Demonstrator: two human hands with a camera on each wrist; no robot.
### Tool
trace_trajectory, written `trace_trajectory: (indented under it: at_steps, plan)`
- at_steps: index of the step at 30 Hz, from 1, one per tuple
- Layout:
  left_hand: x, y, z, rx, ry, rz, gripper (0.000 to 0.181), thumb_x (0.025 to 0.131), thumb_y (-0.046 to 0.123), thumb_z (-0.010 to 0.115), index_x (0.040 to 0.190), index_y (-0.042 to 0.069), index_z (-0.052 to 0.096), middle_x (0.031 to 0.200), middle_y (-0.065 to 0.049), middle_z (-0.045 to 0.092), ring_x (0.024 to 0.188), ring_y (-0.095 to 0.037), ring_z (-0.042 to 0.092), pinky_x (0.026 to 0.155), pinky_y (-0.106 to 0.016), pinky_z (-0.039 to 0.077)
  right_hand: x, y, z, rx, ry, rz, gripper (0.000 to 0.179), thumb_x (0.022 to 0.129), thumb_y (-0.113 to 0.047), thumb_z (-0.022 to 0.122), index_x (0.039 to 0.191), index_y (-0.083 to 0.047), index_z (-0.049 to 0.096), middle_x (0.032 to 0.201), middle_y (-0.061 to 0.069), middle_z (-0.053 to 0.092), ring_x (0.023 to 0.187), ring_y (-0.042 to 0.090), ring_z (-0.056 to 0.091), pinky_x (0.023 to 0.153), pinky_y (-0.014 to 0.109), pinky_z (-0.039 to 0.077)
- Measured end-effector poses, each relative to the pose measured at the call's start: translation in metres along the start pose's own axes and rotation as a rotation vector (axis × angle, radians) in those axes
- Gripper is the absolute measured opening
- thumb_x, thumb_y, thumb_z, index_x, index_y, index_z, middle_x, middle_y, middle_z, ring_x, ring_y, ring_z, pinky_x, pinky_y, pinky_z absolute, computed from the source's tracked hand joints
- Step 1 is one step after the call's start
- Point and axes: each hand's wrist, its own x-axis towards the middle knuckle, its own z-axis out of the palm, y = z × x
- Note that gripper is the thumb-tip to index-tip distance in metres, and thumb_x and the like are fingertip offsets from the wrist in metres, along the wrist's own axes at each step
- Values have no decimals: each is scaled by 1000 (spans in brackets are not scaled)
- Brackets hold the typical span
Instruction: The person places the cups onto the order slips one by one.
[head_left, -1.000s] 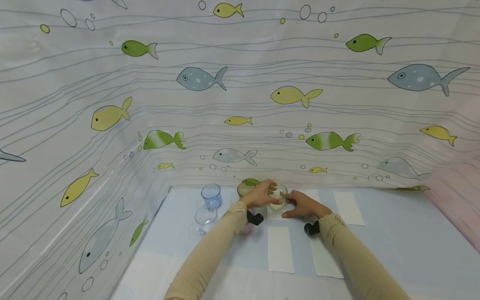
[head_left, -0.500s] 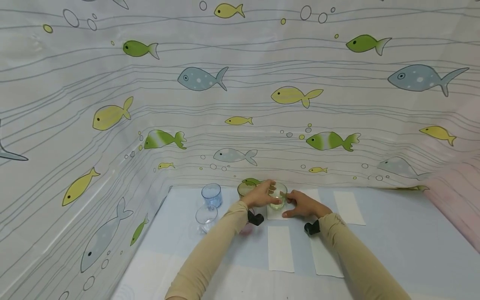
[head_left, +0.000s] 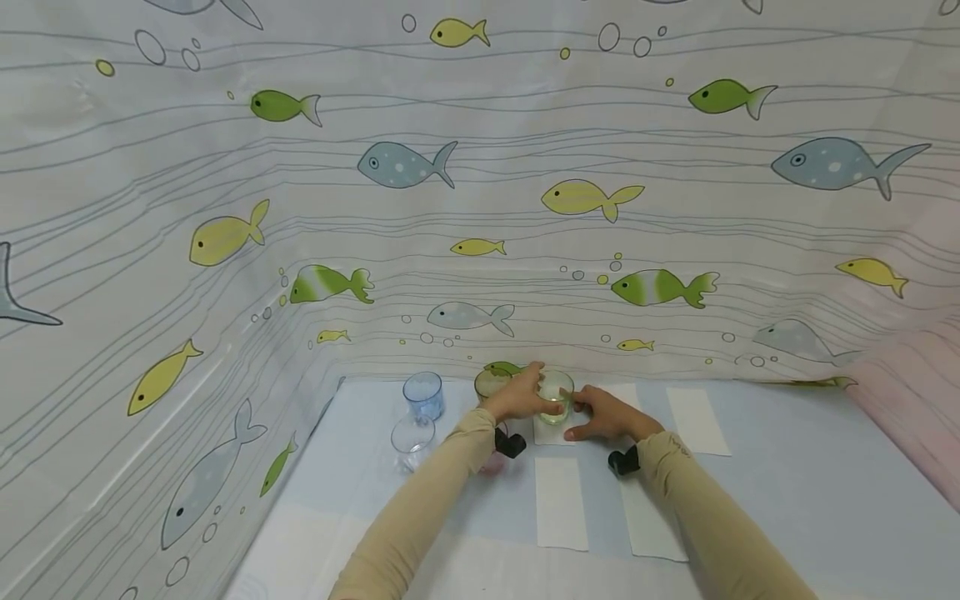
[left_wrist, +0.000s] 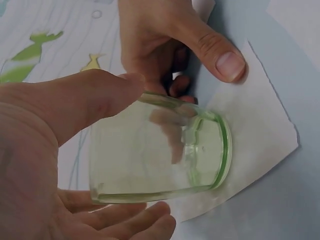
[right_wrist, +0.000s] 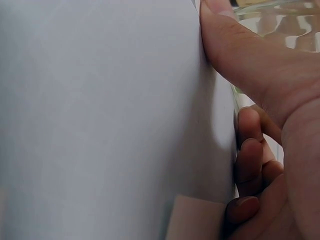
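Observation:
A pale green drinking glass stands upright on a white paper piece near the back of the table. My left hand holds the glass from the left. In the left wrist view its thumb lies along one side of the glass, with the fingers on the opposite side. My right hand rests just to the right of the glass. Its thumb touches the paper in the left wrist view, and its other fingers are loosely bent by the glass. Whether they touch the glass, I cannot tell.
To the left stand a blue glass and a clear glass. A brownish glass and a pink glass are partly hidden by my left arm. More paper strips lie in front and at right. A fish-print curtain borders the table.
Both hands and the green glass keep nearly the same places. The head view has tilted up slightly, so everything sits a little lower in it.

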Motion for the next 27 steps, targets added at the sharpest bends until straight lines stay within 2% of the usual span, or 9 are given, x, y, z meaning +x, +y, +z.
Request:
trace_trajectory:
  at_steps: [8, 11, 14, 16, 19, 23, 27]
  plan:
    - [-14, 7, -8, 95, 58, 57, 104, 90, 34, 86, 163, -9, 24, 165, -29, 39, 154, -40, 41, 128, -50, 36, -2, -4, 2, -20, -10, -1, 57, 86, -38, 90, 125, -4, 65, 105, 6, 55, 96, 20, 48, 86, 36, 43]
    - [-25, 7, -10, 68, 61, 70, 102, 93, 37, 82, 164, -7, 24, 167, -27, 37, 152, -40, 44, 125, -50, 40, -4, -7, 1, -17, -8, -5, 57, 86, -37, 90, 125, -4, 65, 105, 6, 54, 96, 21, 48, 85, 37, 43]
    - [-37, 6, -13, -1, 67, 78, 97, 96, 38, 79, 165, -2, 24, 168, -23, 36, 148, -38, 49, 120, -51, 46, -4, -8, 1, -24, -9, 0, 56, 87, -37, 89, 124, -4, 65, 105, 6, 54, 96, 21, 48, 85, 37, 43]
    - [-46, 4, -14, -49, 79, 90, 92, 98, 36, 78, 165, 1, 27, 167, -21, 39, 146, -37, 53, 118, -51, 49, -4, -8, 1, -29, -10, 6, 58, 87, -38, 89, 126, -3, 65, 106, 6, 55, 97, 21, 48, 86, 37, 43]
    - [-60, -1, -16, -83, 124, 141, 83, 99, 32, 77, 163, 4, 33, 163, -21, 45, 141, -36, 58, 115, -52, 52, -4, -8, 0, -39, -7, 7, 66, 86, -39, 89, 132, 1, 64, 108, 7, 57, 97, 21, 49, 87, 37, 45]
    - [-80, -10, -18, -62, 197, 201, 74, 98, 25, 78, 158, 2, 41, 155, -22, 55, 133, -37, 65, 107, -52, 57, -3, -6, -1, -48, 3, 2, 66, 86, -39, 89, 133, 1, 64, 109, 7, 58, 97, 20, 49, 88, 36, 45]
    - [-98, -20, -15, 18, 285, 245, 69, 96, 23, 80, 152, -3, 49, 150, -21, 60, 135, -37, 63, 111, -52, 54, -4, -7, -1, -34, 3, 1, 61, 87, -38, 89, 128, 0, 64, 108, 7, 56, 97, 21, 48, 87, 36, 43]
